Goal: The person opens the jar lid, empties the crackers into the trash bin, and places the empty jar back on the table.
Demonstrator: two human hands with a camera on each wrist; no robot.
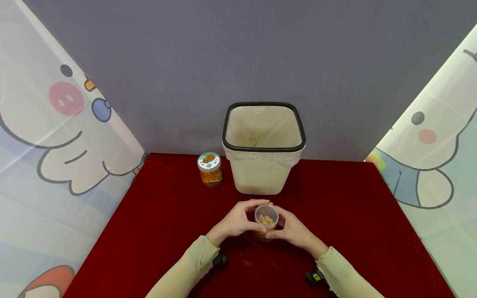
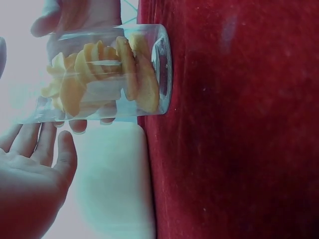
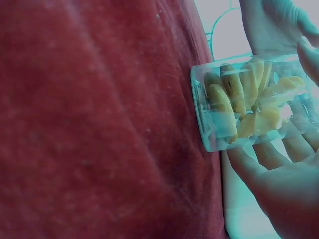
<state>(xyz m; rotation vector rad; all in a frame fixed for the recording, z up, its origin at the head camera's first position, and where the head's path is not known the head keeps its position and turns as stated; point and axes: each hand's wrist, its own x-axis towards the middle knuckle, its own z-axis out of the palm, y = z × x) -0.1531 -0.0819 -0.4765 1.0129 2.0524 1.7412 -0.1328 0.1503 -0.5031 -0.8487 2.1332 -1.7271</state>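
Note:
A clear plastic jar (image 1: 266,221) of yellow-brown dried snack pieces (image 2: 82,79) stands upright between both hands, its base right at the red cloth. My left hand (image 1: 238,218) is around its upper part from the left, thumb at the front and fingers reaching behind the rim. From the right, my right hand (image 1: 294,230) grips the jar's side, thumb in front; its fingertips show past the jar's far side in the left wrist view. Pieces are visible through the jar's round top in the head view.
Behind the hands stands a cream trash bin (image 1: 257,174) with a black rim and a white liner. To its left is a second jar (image 1: 211,176) with a green and white printed lid. A red cloth (image 1: 156,231) covers the table. A grey panel (image 1: 179,74) rises at the back.

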